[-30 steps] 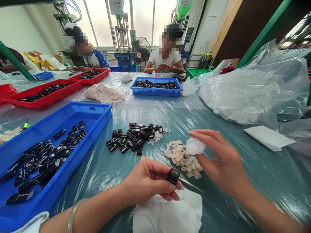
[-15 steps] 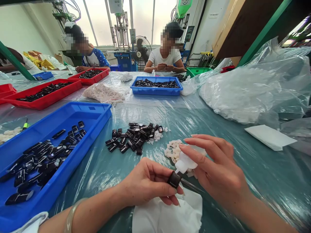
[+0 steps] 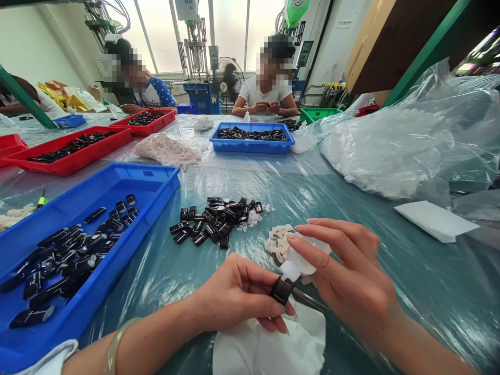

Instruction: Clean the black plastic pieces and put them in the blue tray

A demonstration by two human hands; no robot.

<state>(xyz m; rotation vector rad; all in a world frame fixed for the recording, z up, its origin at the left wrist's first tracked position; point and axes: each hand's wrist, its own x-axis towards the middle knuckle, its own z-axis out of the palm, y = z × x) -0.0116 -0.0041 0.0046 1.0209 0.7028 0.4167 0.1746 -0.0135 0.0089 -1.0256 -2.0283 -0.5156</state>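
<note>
My left hand (image 3: 250, 297) pinches a small black part (image 3: 281, 290) between thumb and fingers, above a white cloth (image 3: 273, 344). My right hand (image 3: 347, 271) holds a translucent white bottle (image 3: 308, 256), its nozzle tip down at the upper edge of the black part. A thin metal rod (image 3: 310, 299) shows between the hands, its ends partly hidden. Behind the bottle lie cream-coloured rings (image 3: 278, 242). Farther left is a loose pile of black parts (image 3: 214, 219), with small white pieces (image 3: 250, 221) at its right side.
A large blue tray (image 3: 156, 192) with black parts stands at the left. Red trays (image 3: 74, 164) and a smaller blue tray (image 3: 252, 146) are farther back. Plastic bags (image 3: 410, 146) and a folded white sheet (image 3: 435, 221) lie right. Two people sit across the table.
The bottle's nozzle has moved slightly down against the black part, and my right hand has shifted a little. My left hand keeps its grip.
</note>
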